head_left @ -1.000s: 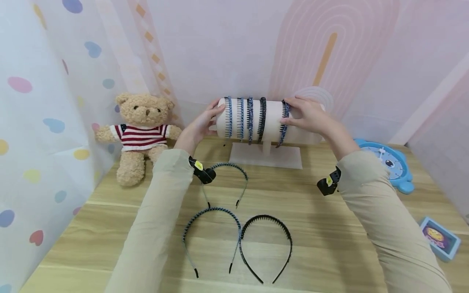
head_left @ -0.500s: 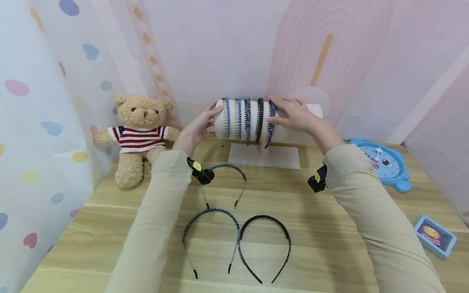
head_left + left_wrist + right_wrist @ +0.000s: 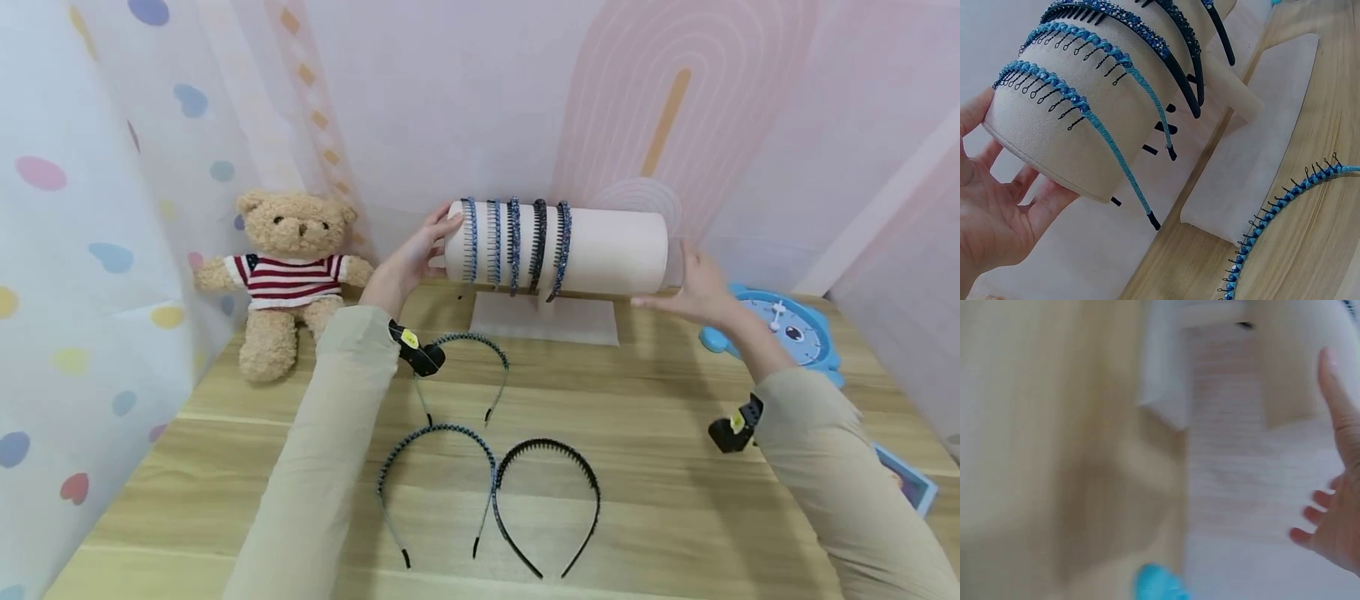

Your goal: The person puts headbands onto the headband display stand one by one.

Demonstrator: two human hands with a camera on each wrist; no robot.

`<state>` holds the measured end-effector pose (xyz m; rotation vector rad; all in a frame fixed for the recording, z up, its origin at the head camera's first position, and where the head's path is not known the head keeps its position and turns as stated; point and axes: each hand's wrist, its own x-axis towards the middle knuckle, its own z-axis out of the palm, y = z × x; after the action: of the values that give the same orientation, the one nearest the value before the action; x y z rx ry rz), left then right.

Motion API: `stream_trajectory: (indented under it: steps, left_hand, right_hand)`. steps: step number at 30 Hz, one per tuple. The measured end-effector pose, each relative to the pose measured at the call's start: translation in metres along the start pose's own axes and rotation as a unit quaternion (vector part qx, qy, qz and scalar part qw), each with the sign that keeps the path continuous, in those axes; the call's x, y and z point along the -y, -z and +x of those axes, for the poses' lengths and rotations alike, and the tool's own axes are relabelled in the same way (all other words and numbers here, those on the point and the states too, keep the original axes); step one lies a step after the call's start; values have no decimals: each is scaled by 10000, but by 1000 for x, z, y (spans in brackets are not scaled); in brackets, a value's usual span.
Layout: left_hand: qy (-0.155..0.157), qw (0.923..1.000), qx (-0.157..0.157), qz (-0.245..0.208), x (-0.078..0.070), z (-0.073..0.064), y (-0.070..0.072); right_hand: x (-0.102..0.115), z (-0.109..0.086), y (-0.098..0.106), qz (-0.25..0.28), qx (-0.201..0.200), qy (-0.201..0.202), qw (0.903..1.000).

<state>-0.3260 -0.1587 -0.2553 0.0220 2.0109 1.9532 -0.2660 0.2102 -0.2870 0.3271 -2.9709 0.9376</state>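
A white cylindrical headband stand lies horizontally on a post over a flat base. My left hand grips the stand's left end; in the left wrist view its fingers and thumb spread around the rim. Several toothed headbands circle the roll's left half: light blue braided ones at the left, a black headband, and a dark blue glittery headband rightmost. Off the roll's right end, my right hand holds nothing, thumb and fingers apart. The right wrist view is blurred and shows the right hand beside the roll.
On the wooden table lie a blue braided headband, a black toothed headband and another blue headband. A teddy bear sits left. A blue toy clock and a blue box stand right.
My right hand slid the rightmost dark blue headband leftward along the roll, next to the black one, then let go and moved right past the roll's end. My left hand stayed put.
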Motion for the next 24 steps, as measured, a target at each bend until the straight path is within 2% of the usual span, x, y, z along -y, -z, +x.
stream_trajectory:
  steps: [2, 4, 7, 10, 12, 16, 19, 22, 24]
  left_hand:
    - [-9, 10000, 19, 5, -1, -1, 1]
    - [-10, 10000, 13, -3, -1, -1, 2]
    - [-23, 10000, 30, -49, -1, -1, 1]
    - [-36, 10000, 62, -53, -1, -1, 0]
    - [-49, 10000, 51, -29, -2, 0, -1]
    - [-99, 9999, -18, -18, -3, 0, -2]
    - [-111, 9999, -57, -8, -2, 0, -2]
    - [-83, 9999, -89, 3, -1, -1, -2]
    - [-71, 9999, -97, 6, -1, -1, -1]
  right_hand:
    - [-6, -7, -14, -321, 600, -201, 9975]
    - [-7, -9, -31, -393, 1189, -204, 9919]
    - [3, -6, -56, -428, 1856, 184, 9815]
    - [24, 2, -79, -274, 2265, 536, 9721]
    - [42, 11, -92, -225, 2405, 801, 9671]
    - [75, 29, -119, -188, 2556, 934, 9621]
    - [93, 38, -139, 125, 2579, 494, 9648]
    - [101, 49, -161, 447, 2508, 49, 9670]
    - [85, 70, -186, 751, 2400, 130, 9678]
